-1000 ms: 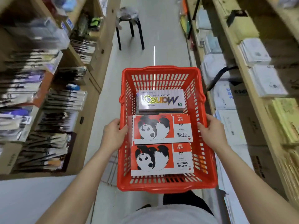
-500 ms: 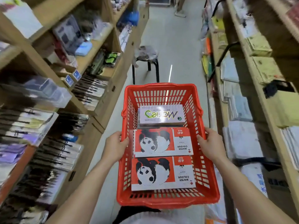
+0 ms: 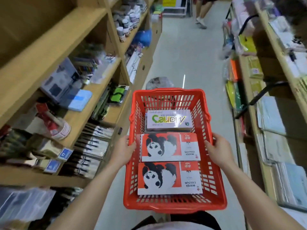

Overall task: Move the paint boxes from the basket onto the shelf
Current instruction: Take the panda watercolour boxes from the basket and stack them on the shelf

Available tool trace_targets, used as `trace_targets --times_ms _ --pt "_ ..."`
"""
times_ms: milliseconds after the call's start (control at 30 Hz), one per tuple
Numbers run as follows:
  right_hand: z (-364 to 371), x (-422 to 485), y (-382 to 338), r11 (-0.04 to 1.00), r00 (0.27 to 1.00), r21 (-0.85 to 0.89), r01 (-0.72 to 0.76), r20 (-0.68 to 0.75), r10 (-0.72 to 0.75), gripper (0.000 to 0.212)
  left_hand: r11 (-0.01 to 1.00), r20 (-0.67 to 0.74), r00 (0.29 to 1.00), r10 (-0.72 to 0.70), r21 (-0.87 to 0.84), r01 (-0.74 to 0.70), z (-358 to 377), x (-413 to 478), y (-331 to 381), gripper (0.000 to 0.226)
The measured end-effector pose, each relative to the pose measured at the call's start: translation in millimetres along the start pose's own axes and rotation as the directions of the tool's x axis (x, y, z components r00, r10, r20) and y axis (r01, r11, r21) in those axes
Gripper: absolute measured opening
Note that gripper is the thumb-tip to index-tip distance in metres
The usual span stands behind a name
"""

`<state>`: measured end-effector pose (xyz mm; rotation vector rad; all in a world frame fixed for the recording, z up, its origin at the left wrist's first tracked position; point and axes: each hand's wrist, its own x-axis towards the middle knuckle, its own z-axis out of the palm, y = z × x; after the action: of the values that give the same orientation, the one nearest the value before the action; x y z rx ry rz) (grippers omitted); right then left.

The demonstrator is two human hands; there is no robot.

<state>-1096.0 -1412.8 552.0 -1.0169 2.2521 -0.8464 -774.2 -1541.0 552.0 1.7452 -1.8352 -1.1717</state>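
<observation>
I hold a red plastic basket point(image 3: 214, 178) in front of me in a shop aisle. My left hand point(image 3: 123, 151) grips its left rim and my right hand point(image 3: 217, 151) grips its right rim. Inside lie paint boxes in a row: a red-and-white panda box point(image 3: 169, 178) nearest me, a second panda box point(image 3: 169, 146) in the middle, and a pale box with green and yellow lettering point(image 3: 168, 120) at the far end. Wooden shelves point(image 3: 78, 117) run along my left, stocked with brushes and art supplies.
More wooden shelves point(image 3: 269, 103) with paper pads line the right. A stool point(image 3: 159, 83) stands in the aisle just beyond the basket. A person's legs point(image 3: 201, 17) are at the far end of the aisle. The pale floor runs between the shelves.
The view has tilted up and moved forward along the aisle. The stool is now right behind the basket, and a person's legs have come into view. Both hands keep hold of the basket.
</observation>
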Motion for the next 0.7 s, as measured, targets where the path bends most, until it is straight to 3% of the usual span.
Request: trace_targets --times_ms 133,400,700 --pt "28.2 138.6 -30.9 1.000 1.000 0.014 0.001 0.018 -0.002 0.020 0.999 -0.015 1.000 -0.016 0.052 0.017 -2.1 131.0 35.4 0.012" --pt "71.5 392.1 -104.0 1.000 0.998 0.006 -0.013 0.064 0.013 0.024 0.992 -0.037 0.991 -0.126 -0.025 0.125 3.8 372.5 89.3 0.012" --pt "160.1 628.2 -144.4 0.994 0.995 -0.068 -0.083 0.055 0.087 0.019 0.988 -0.005 0.988 -0.152 0.008 0.152 33.3 641.6 88.9 0.014"
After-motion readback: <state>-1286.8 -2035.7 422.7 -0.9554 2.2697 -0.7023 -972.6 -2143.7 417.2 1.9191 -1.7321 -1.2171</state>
